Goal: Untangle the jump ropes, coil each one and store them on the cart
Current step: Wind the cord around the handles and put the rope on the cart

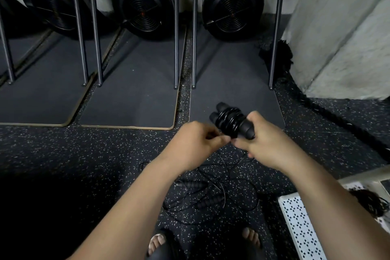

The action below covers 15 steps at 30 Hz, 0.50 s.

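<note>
My right hand (264, 141) grips a black jump rope (232, 121) whose cord is wound in tight turns around its two handles held side by side. My left hand (196, 143) pinches the loose end of that cord right beside the bundle. On the speckled floor below my hands lies a tangle of thin black cord (221, 188) with two ribbed black handles (209, 200) in it. The white perforated cart (301, 230) shows at the lower right, with a dark coiled rope (371, 202) lying on it.
Three black fan-wheel machines (232, 4) stand against the far wall behind steel rack legs (194, 27) on dark mats. A thick black battle rope (329, 116) runs along the floor at right, beside a white wall corner (346, 44). My sandalled feet (158, 243) are at the bottom.
</note>
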Tool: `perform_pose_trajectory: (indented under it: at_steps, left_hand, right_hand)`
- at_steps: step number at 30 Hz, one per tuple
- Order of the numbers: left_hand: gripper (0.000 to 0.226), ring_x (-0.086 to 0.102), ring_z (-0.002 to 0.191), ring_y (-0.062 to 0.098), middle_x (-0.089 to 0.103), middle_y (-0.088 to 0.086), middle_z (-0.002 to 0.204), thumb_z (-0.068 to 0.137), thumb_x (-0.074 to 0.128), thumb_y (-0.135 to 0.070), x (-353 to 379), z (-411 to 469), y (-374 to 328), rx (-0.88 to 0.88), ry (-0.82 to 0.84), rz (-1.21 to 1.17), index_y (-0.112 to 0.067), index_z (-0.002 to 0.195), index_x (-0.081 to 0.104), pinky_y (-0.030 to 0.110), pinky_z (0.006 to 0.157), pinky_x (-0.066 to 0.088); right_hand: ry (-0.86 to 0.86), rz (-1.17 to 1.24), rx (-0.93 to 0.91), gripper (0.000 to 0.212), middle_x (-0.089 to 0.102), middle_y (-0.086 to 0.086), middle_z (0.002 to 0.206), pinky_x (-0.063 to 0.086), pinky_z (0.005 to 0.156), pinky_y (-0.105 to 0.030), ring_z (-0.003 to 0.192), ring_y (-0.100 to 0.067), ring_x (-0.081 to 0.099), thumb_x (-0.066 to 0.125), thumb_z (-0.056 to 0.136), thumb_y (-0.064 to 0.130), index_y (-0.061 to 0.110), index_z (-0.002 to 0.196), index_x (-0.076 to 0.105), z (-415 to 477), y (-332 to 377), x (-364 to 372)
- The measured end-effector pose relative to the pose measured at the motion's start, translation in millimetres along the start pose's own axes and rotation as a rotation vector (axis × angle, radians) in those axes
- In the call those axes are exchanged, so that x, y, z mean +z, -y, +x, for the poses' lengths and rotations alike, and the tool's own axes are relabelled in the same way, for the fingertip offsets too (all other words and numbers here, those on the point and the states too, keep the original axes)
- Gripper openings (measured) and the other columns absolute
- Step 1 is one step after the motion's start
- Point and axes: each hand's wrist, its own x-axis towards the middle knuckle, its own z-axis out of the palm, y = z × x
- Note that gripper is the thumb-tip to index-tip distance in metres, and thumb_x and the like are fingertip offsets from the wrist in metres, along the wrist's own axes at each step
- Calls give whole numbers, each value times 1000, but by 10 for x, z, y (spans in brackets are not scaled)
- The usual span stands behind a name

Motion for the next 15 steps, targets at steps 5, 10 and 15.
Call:
perform_pose_trajectory:
  at_steps: [5, 10, 15]
  left_hand:
    - [17, 68, 69, 5, 75, -12, 80, 88, 87, -36, -26, -16, 66, 33, 146, 25, -34, 101, 76, 27, 71, 59]
    - [27, 54, 58, 10, 64, -6, 69, 84, 92, -29, -38, -57, 14, 45, 289, -154, -25, 104, 73, 26, 56, 42]
    - [33, 44, 61, 18, 56, 11, 70, 83, 90, -31, -159, -93, -22, 81, 339, -421, -12, 101, 69, 30, 54, 29]
  right_hand:
    - [391, -207, 10, 39, 72, 7, 102, 62, 78, -43, 69, -14, 72, 85, 91, 29, 36, 111, 52, -75, 1, 106]
    - [754, -187, -77, 48, 76, 8, 118, 64, 89, -38, 85, -11, 79, 83, 93, 23, 32, 134, 60, -230, 129, 37]
    - [972, 119, -200, 56, 77, -7, 123, 61, 89, -39, 97, -36, 74, 83, 94, 14, 17, 144, 56, -367, 224, -124]
